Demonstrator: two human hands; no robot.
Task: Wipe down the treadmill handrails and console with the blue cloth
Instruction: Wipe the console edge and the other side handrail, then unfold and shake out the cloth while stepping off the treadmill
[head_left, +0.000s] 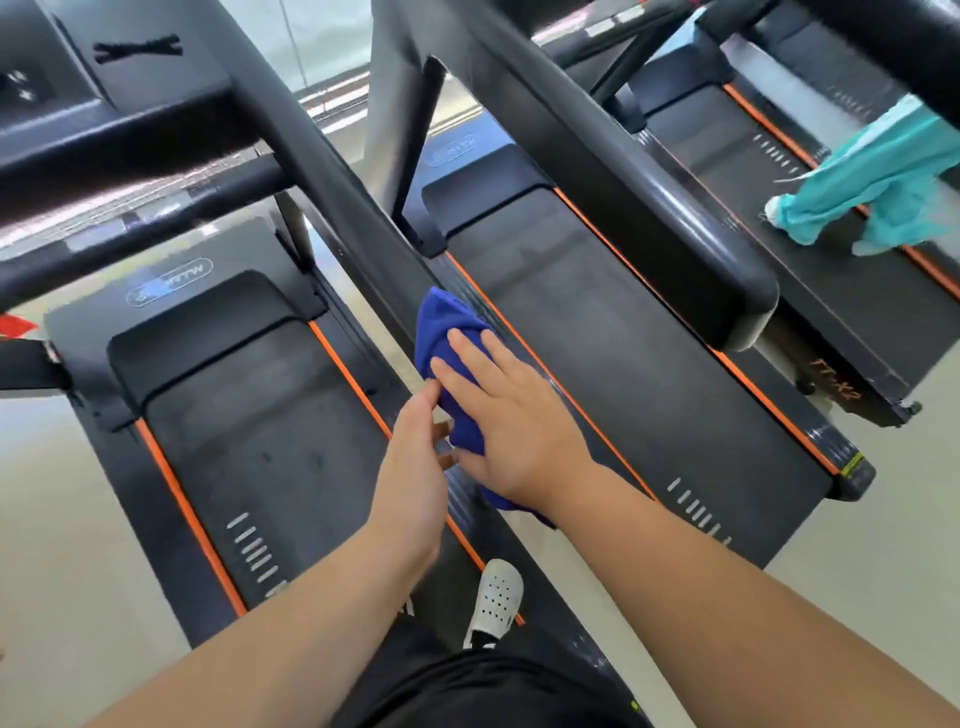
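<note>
A blue cloth (442, 332) is wrapped over the lower end of a black treadmill handrail (332, 171) that slopes from the upper left down to the centre. My right hand (511, 421) lies flat on the cloth, fingers spread and pressing it onto the rail. My left hand (415, 457) sits just left of it, its fingers curled around the cloth's underside and the rail. The console (47, 78) shows at the top left, away from both hands. Part of the cloth is hidden under my right palm.
Three treadmill decks (270, 441) with orange edge stripes lie side by side. A second handrail (691, 228) runs to the right. A teal cloth (872, 192) hangs at the far right. My white shoe (496, 597) stands between two decks.
</note>
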